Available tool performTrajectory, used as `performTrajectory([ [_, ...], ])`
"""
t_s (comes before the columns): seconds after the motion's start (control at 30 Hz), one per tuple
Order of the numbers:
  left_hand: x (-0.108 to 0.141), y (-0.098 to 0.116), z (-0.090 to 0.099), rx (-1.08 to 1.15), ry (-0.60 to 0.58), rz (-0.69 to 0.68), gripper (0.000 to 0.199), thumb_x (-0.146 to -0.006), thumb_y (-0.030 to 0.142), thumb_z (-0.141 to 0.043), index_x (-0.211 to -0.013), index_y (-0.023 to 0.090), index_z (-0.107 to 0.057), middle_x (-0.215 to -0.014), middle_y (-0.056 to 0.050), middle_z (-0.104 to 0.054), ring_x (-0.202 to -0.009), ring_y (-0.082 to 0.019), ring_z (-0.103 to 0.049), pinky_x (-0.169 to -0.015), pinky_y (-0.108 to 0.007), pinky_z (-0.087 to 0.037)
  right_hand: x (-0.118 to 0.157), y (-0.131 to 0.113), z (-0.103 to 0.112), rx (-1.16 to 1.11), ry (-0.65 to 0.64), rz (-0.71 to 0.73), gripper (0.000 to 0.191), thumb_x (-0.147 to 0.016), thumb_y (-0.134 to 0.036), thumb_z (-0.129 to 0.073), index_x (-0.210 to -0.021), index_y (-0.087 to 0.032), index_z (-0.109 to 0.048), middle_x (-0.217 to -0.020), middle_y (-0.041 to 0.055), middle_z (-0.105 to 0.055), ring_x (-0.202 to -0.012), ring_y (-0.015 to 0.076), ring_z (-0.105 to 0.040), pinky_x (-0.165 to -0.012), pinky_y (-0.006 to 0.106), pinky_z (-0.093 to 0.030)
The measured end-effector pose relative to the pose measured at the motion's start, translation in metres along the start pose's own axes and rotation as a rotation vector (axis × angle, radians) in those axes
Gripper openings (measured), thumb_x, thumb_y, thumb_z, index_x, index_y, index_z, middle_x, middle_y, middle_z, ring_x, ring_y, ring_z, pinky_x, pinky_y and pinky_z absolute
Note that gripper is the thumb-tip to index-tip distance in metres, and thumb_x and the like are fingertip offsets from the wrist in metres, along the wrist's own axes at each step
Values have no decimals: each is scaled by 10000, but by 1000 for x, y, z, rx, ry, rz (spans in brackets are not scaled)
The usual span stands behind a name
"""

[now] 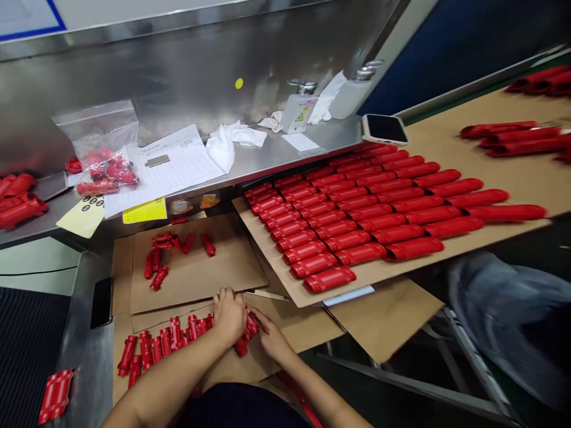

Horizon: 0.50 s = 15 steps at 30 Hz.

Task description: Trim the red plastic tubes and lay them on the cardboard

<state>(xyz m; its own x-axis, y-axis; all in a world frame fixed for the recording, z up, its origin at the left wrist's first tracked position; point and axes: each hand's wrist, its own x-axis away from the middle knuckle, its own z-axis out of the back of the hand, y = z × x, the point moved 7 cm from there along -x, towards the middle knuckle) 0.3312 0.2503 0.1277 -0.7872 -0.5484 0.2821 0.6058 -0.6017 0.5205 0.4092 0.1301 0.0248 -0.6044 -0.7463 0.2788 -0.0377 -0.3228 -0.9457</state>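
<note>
My left hand [229,315] is closed, its knuckles up and its curled fingertips hidden from me. My right hand [270,339] meets it from the other side, thumb and fingers bent around a glossy red tubular part [251,327]. The two hands nearly touch, and the left fingers appear to be on the same part. Just below them another red piece [241,346] shows. Left of my hands, a row of short red tubular parts [165,342] lies on brown cardboard [223,374], partly covered by my left forearm.
Rows of longer red sleeves [357,223] fill a cardboard sheet [294,291] at right. Beyond my hands lie loose red parts [157,261] and a pen-like tool [267,295]. A metal shelf [256,157] holds papers, a bag and bottles. A person's grey-clothed leg [504,321] is at right.
</note>
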Motion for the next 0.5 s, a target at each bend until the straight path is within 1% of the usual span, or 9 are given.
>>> performTrajectory([
  [0.07,-2,-17,27,-60,50,0,286,-978,280,-629,-1238,166,-658,-1307,-108,-620,-1284,-294,-533,-1096,-530,-419,-2,-11,0,71,29,25,519,-669,-258,-561,-1164,-226,-712,-1274,139,-690,-1295,334,-604,-1224,575,-366],
  [0.13,-8,-48,69,-116,135,66,319,-976,272,-631,-1279,172,-638,-1338,-105,-604,-1287,-285,-531,-1094,-508,-429,-13,-31,0,142,32,57,516,-695,-271,-537,-1185,-210,-686,-1280,166,-665,-1255,348,-615,-1198,589,-386],
  [0.17,-12,-69,94,-147,190,129,335,-976,271,-633,-1294,167,-626,-1355,-111,-592,-1292,-288,-527,-1099,-511,-427,-22,-45,-3,176,17,82,512,-724,-277,-526,-1211,-206,-669,-1284,169,-655,-1235,339,-624,-1182,569,-410],
  [0.23,-18,-112,145,-207,302,282,378,-992,292,-611,-1343,156,-593,-1403,-136,-557,-1316,-309,-511,-1112,-538,-417,-49,-79,-15,251,-29,138,526,-797,-292,-514,-1304,-207,-624,-1326,153,-627,-1244,302,-618,-1170,499,-434],
  [0.27,-21,-133,169,-232,350,355,418,-999,304,-601,-1389,159,-563,-1442,-151,-528,-1337,-323,-495,-1122,-556,-407,-66,-97,-24,298,-48,157,554,-829,-306,-523,-1371,-208,-588,-1374,145,-596,-1286,291,-590,-1184,478,-415],
  [0.33,-32,-167,207,-267,386,437,522,-991,331,-618,-1475,177,-498,-1537,-165,-449,-1393,-351,-451,-1143,-586,-389,-104,-131,-48,413,-61,139,686,-859,-362,-596,-1521,-232,-467,-1502,145,-483,-1388,307,-504,-1197,489,-379],
  [0.4,-49,-187,229,-286,355,456,605,-973,363,-649,-1522,198,-456,-1597,-166,-389,-1426,-370,-421,-1153,-607,-380,-142,-156,-75,550,-48,39,855,-837,-443,-713,-1599,-258,-372,-1570,200,-371,-1427,407,-441,-1150,603,-364],
  [0.47,-70,-193,237,-298,281,433,609,-959,386,-673,-1507,201,-480,-1589,-159,-411,-1419,-368,-437,-1149,-612,-389,-174,-173,-104,673,-50,-75,979,-805,-546,-780,-1628,-272,-326,-1609,260,-284,-1430,497,-399,-1069,697,-362],
  [0.5,-81,-193,237,-303,240,414,583,-958,394,-677,-1480,196,-510,-1564,-154,-445,-1400,-359,-463,-1139,-608,-403,-186,-181,-118,727,-62,-113,1005,-809,-608,-771,-1641,-297,-299,-1631,270,-246,-1428,515,-391,-1031,711,-374],
])
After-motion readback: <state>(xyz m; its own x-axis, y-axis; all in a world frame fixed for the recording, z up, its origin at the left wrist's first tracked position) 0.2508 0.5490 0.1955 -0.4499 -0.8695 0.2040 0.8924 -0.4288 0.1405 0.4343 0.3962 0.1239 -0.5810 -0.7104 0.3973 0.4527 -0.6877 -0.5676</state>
